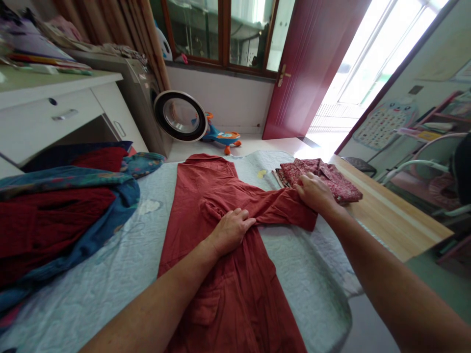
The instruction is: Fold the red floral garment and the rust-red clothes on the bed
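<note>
A rust-red long-sleeved shirt point(217, 264) lies lengthwise on the pale blue quilted cover point(147, 240), folded over along its length. One sleeve point(279, 208) stretches out to the right across the cover. My left hand point(232, 229) is closed on the cloth near the top of that sleeve, fingers curled and thumb pointing right. Closer to the cuff, my right hand point(312, 190) pinches the sleeve's upper edge; its fingertips are partly hidden. Just behind the right hand sits a folded, patterned red garment point(331, 179) on top of other folded cloth.
Dark red and blue clothes point(66, 211) are heaped at the left. A wooden board surface point(390, 220) shows at the right. Beyond are a washing machine with its round door point(180, 116) open, a blue and orange ride-on toy point(222, 137) and a dark red door point(294, 73).
</note>
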### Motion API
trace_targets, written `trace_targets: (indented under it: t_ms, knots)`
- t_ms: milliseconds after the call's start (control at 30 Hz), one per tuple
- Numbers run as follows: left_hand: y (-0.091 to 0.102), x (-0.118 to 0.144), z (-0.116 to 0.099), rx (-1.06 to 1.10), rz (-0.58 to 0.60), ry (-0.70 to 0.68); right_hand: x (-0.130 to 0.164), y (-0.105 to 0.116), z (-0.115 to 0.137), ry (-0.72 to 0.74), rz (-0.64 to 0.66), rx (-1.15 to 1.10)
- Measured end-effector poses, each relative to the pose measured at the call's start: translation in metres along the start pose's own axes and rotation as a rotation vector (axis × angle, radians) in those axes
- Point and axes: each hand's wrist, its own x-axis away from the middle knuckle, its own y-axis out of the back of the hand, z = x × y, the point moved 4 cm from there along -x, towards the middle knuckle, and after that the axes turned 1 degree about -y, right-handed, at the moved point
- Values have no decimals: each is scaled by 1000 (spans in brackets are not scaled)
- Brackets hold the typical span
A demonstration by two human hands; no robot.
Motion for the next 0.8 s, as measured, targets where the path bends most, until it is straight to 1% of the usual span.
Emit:
trace_targets:
  t_ms: [100, 200, 267, 333, 400, 467, 533, 600, 700, 800]
  knots:
    - [-2, 0, 0, -10, 11, 4, 22, -1, -9, -18, -23, -36]
    - [-4, -1, 1, -24, 12, 2, 42, -9, -15, 33, -3, -39]
    - [-5, -1, 1, -25, 8, -2, 49, -13, -19, 58, -14, -82]
    - [-4, 0, 1, -11, -5, -11, 50, -12, -24, 45, -62, -173]
    - [-1, 0, 0, 13, -27, -25, 49, -7, -30, -26, -117, -291]
    - [4, 0, 0, 43, -65, -33, 47, -1, -37, -137, -147, -427]
    - [9, 1, 0, 79, -118, -27, 45, 3, -42, -230, -148, -550]
    - [12, 1, 0, 116, -147, -24, 43, 2, -46, -291, -122, -630]
    - [11, 1, -1, 153, -103, -49, 43, -7, -53, -365, -68, -596]
    - [7, 1, -1, 158, -32, -65, 51, -13, -57, -337, -97, -435]
